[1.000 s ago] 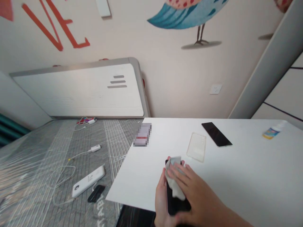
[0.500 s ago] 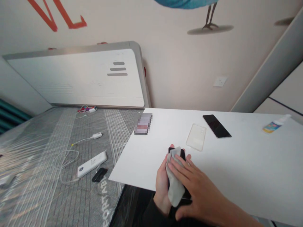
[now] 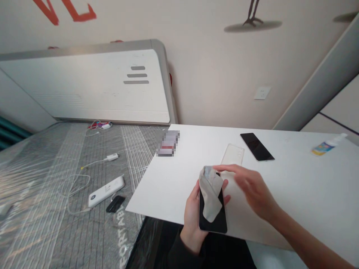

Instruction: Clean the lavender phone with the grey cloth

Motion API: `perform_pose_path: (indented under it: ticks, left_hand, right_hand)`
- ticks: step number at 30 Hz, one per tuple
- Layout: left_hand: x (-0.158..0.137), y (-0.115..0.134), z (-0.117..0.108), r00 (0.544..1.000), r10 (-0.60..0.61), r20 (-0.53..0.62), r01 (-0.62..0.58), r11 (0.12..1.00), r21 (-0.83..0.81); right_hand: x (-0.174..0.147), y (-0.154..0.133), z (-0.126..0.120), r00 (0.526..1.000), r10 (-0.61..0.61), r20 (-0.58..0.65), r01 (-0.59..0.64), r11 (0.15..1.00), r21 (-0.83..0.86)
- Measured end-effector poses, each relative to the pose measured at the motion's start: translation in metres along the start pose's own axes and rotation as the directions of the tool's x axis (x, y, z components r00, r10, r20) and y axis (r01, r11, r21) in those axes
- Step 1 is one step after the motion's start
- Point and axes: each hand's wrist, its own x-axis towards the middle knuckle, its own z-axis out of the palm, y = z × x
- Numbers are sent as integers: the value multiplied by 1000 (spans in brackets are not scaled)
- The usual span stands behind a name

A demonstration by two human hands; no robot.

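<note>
My left hand (image 3: pixel 193 215) is wrapped round a black phone (image 3: pixel 214 226) from below and the left, its fingertips showing past the phone's right edge. A pale grey cleaning cloth (image 3: pixel 211 198) lies rumpled and partly folded over the phone's upper and middle part. The phone's lower end is uncovered. At the cloth's upper right corner, my right hand (image 3: pixel 252 188) has its fingertips on the fabric; its thumb is hidden and the fingers are slightly blurred. Just behind it on the white table (image 3: pixel 168 186) lies a clear phone case (image 3: pixel 233 154), partly covered by the right hand.
A dark tablet or large phone (image 3: pixel 257 147) lies farther back on the table. A spray bottle (image 3: pixel 328 145) rests on its side at the far right. A pixelated item (image 3: pixel 168 143) sits near the left edge. Left of the table, a power strip (image 3: pixel 106 191) and cables lie on a plastic-covered mattress.
My right hand has lifted off the middle of the cloth and moved up to its upper right corner. The cloth is now more folded, and the phone's lower end shows. The view has tilted slightly down.
</note>
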Motion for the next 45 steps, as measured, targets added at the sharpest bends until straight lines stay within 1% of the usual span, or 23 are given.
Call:
perform_pose_path:
  ticks: [1, 2, 4, 6, 8, 10, 12, 14, 16, 18, 20, 21, 22, 24, 26, 29, 31, 35, 38, 41, 43, 44, 45]
  left_hand:
    - [-1, 1, -1, 1000, -8, 17, 8, 1000, -4]
    - [-3, 1, -2, 1000, -12, 24, 12, 1000, -12]
    - [-3, 2, -4, 1000, -3, 10, 4, 999, -33]
    - [-3, 3, -4, 1000, 4, -7, -5, 999, -53]
    - [-2, 3, -3, 1000, 4, -12, -5, 998, -66]
    - [-2, 3, -2, 1000, -3, -14, 2, 998, -69]
    - [-3, 2, -1, 1000, -6, -18, 5, 998, -67]
    - [-4, 2, 0, 1000, -12, -24, 10, 998, -68]
    - [-5, 2, 1, 999, -16, -29, 14, 998, -60]
    - [-5, 2, 2, 999, -13, -32, 12, 999, -41]
    - [-4, 1, 4, 999, 1, -53, -3, 1000, -30]
    - [-3, 1, 5, 997, 11, -75, -13, 999, -31]
    - [-2, 0, 6, 995, 21, -99, -25, 999, -34]
    - [-1, 0, 7, 989, 34, -144, -39, 999, -36]
    - [-1, -1, 7, 990, 28, -137, -30, 999, -13]
    - [-1, -1, 5, 998, 18, -56, -15, 999, 45]
    - [1, -2, 2, 999, 28, -15, -27, 998, 62]
    - [6, -5, -3, 996, 87, -27, -86, 996, 18]
    - [8, -5, -7, 994, 94, -57, -96, 995, -34]
    - [5, -3, -12, 999, 30, -24, -31, 998, -50]
    - [3, -3, -13, 1000, -23, -9, 23, 999, -31]
    - [2, -4, -11, 1000, -22, -16, 22, 1000, -23]
    - [2, -5, -9, 999, -1, -34, 0, 1000, -15]
  right_hand:
    - [3, -2, -4, 989, 109, -97, -86, 972, 219]
    - [4, -2, -6, 963, 227, -145, -150, 898, 413]
    - [7, -1, -6, 906, 400, -136, -216, 716, 664]
    - [9, 2, -1, 859, 499, -114, -242, 592, 768]
    - [12, 6, 4, 819, 560, -127, -232, 524, 819]
    - [14, 7, 8, 793, 592, -143, -219, 497, 839]
    - [16, 8, 9, 787, 595, -161, -218, 513, 830]
    - [16, 7, 9, 799, 566, -202, -212, 580, 786]
    - [13, 6, 8, 816, 509, -273, -201, 694, 692]
    - [10, 4, 7, 853, 418, -313, -212, 824, 525]
    - [7, 2, 7, 927, 275, -254, -204, 940, 273]
    - [6, 2, 8, 967, 178, -182, -158, 980, 118]
    - [6, 2, 10, 993, 76, -94, -80, 996, -36]
    - [7, 5, 15, 994, -83, 76, 102, 952, -288]
    - [8, 10, 22, 974, -135, 182, 203, 878, -433]
    - [4, 18, 32, 964, -101, 245, 223, 809, -544]
    - [-2, 22, 39, 965, -78, 251, 218, 771, -598]
    - [-14, 23, 54, 980, -46, 192, 167, 711, -683]
    - [-26, 15, 64, 970, -31, 241, 198, 677, -709]
    - [-42, 5, 64, 924, -69, 375, 321, 674, -665]
    - [-47, 4, 55, 872, -123, 474, 425, 671, -608]
    - [-46, 7, 48, 856, -146, 496, 456, 664, -592]
    - [-42, 11, 42, 856, -154, 493, 462, 655, -598]
